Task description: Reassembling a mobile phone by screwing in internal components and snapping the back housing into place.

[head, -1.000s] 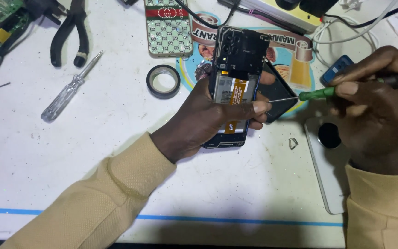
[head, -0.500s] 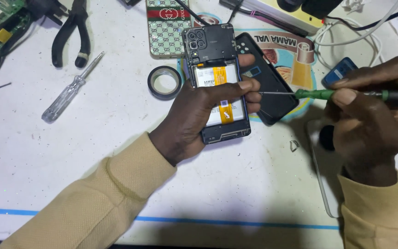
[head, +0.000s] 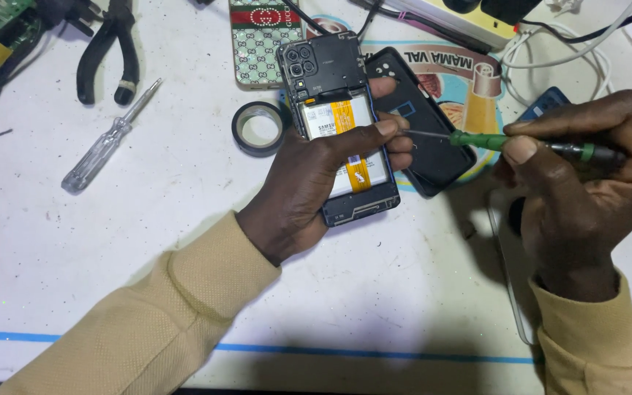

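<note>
Phone (head: 338,124) shifted left; battery apparently sits inside.

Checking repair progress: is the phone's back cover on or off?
Off. The dark opened phone in the left hand shows its bare white battery, and the black plastic back cover lies beside it.

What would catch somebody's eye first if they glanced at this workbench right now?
Mid-table, the left hand pins down an opened phone with its back off and its battery bare. From the right, the right hand aims a green-handled screwdriver at the phone's edge. The removed black back cover lies just beside the phone.
</note>
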